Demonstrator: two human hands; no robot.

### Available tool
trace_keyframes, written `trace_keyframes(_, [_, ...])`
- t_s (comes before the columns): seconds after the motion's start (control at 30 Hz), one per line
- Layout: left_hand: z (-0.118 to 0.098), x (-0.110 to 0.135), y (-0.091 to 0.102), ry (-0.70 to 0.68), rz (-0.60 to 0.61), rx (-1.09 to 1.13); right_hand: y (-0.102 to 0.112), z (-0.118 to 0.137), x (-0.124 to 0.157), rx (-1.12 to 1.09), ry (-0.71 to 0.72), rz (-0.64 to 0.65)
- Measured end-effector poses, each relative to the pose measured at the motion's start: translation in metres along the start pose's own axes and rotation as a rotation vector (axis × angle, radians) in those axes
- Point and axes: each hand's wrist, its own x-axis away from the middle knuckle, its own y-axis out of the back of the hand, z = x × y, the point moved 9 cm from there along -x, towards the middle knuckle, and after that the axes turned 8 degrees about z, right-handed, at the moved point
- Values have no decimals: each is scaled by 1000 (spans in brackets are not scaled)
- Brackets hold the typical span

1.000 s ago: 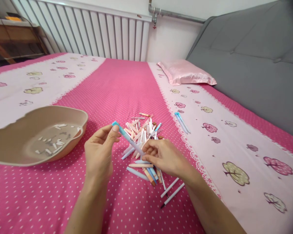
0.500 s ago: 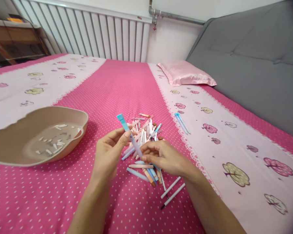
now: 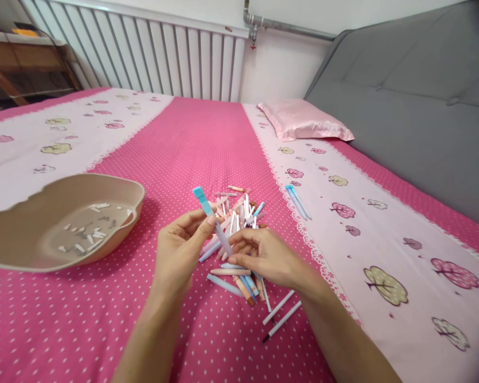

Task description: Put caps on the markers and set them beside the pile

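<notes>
Between the thumb and fingers of my left hand (image 3: 183, 242) is a pen (image 3: 222, 238) with a bright blue top and a pale lavender barrel. It slants, blue end up and to the left. My right hand (image 3: 263, 252) is closed at the pen's lower end, thumb and fingertips around the tip; the exact contact is partly hidden. Under and behind both hands lies a heap of pen parts (image 3: 245, 210): pink, blue and peach barrels and thin white refills. Two white refills (image 3: 281, 322) lie near my right forearm, one with a dark tip.
A beige basin (image 3: 32, 223) with small white and grey pieces inside stands at the left. Two blue-topped pens (image 3: 298, 202) lie right of the heap on the pink patterned bedsheet (image 3: 207, 138). Farther back are a pink pillow (image 3: 303, 119), a grey headboard (image 3: 407, 80) and a radiator (image 3: 155, 53).
The pen has shifted very slightly to the right in my left hand, and my right fingers have moved slightly left at its lower end. The heap and basin look the same.
</notes>
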Motion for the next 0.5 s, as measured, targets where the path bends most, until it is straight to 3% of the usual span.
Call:
trace_keyframes(0.17, [1, 0, -2, 1, 8, 14, 5, 1, -3, 69, 19, -76])
trace_keyframes(0.5, [2, -1, -5, 6, 63, 35, 5, 1, -4, 36, -7, -75])
